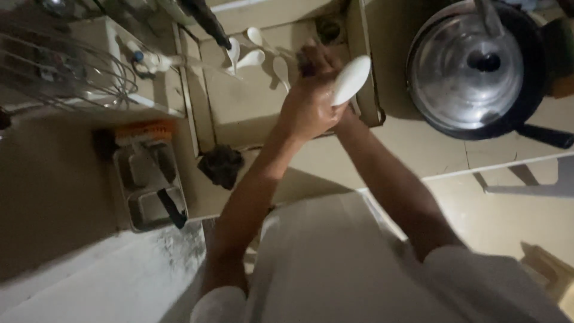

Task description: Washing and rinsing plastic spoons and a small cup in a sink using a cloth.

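My left hand (306, 109) is closed around the handle of a white spoon (351, 78), whose oval bowl sticks out to the right over the sink (239, 113). My right hand (318, 58) lies just beyond it, mostly hidden by the left hand. Its fingers curl near something dark that I cannot make out. Several more white spoons (251, 57) lie in the sink basin under a dark faucet (206, 21).
A dark pan with a steel lid (472, 66) stands on the counter at the right. A dark rag (221, 164) lies on the sink's front edge. A metal caddy (149, 188) with an orange sponge (143, 131) and a wire rack (60, 69) are at the left.
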